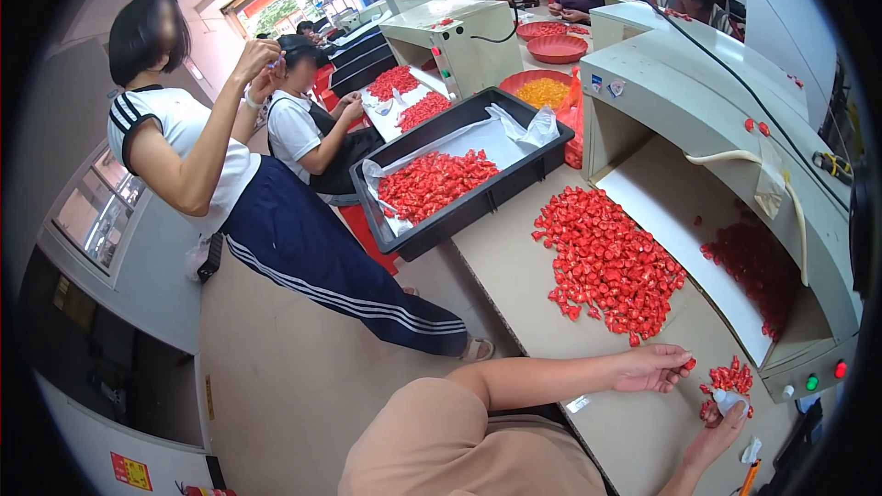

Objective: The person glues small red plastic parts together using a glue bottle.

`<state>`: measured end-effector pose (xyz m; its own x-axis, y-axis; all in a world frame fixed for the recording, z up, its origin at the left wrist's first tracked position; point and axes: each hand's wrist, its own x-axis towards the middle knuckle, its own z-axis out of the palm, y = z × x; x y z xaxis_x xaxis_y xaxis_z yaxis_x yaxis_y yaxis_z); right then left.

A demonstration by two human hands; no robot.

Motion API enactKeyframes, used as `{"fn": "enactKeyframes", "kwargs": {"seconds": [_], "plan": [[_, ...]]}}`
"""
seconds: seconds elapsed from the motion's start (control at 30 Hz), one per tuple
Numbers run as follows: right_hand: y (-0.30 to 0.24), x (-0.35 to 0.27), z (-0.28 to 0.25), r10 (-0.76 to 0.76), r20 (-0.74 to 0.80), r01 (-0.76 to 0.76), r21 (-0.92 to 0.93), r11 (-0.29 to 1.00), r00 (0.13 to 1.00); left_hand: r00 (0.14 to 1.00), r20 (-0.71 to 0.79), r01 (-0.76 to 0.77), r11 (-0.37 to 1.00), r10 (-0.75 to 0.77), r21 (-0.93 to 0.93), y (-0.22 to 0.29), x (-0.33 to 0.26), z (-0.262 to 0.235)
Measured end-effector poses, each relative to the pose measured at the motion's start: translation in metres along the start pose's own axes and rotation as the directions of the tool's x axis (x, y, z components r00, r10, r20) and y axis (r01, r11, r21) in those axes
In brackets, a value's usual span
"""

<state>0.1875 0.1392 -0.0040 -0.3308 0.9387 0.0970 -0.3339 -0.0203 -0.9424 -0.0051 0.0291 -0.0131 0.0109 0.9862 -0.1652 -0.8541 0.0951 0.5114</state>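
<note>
Tabletop: red pieces lie between both hands.

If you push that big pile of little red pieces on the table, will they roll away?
Probably not far. The red pieces look angular and crinkly, like wrapped sweets, so they would likely slide and spread rather than roll. They seem small and light: the left hand pinches one with its fingertips. The heap lies loose, so a push would likely scatter it.

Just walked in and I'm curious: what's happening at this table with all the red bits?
A person sits at the table. The left hand pinches one small red piece from beside a big heap of red pieces. The right hand holds something small and white beside a smaller red cluster. Nearby, a black tray holds more.
</note>
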Motion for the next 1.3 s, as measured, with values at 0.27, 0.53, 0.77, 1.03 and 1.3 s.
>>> {"fn": "enactKeyframes", "kwargs": {"seconds": [0.27,0.53,0.77,1.03,1.3], "plan": [[-0.011,-0.007,-0.015,-0.014,-0.034,0.012,-0.076,0.997,0.999,0.997,0.074,0.042,0.998,-0.039,-0.047,-0.013,0.011,0.002],[-0.015,-0.007,0.013,-0.2,0.098,0.222,-0.329,0.918,0.975,0.992,-0.043,0.111,0.992,-0.114,-0.066,0.012,-0.007,-0.003],[-0.037,-0.012,0.012,-0.365,0.225,0.429,-0.464,0.775,0.903,0.975,-0.068,0.207,0.976,-0.212,-0.073,0.006,0.006,0.012],[-0.037,-0.01,0.014,-0.457,0.357,0.578,-0.445,0.684,0.815,0.971,-0.084,0.217,0.974,-0.222,-0.067,0.0,0.005,0.017],[-0.036,-0.01,0.019,-0.477,0.388,0.614,-0.461,0.641,0.788,0.972,-0.085,0.215,0.974,-0.221,-0.074,0.001,0.005,0.017]]}}
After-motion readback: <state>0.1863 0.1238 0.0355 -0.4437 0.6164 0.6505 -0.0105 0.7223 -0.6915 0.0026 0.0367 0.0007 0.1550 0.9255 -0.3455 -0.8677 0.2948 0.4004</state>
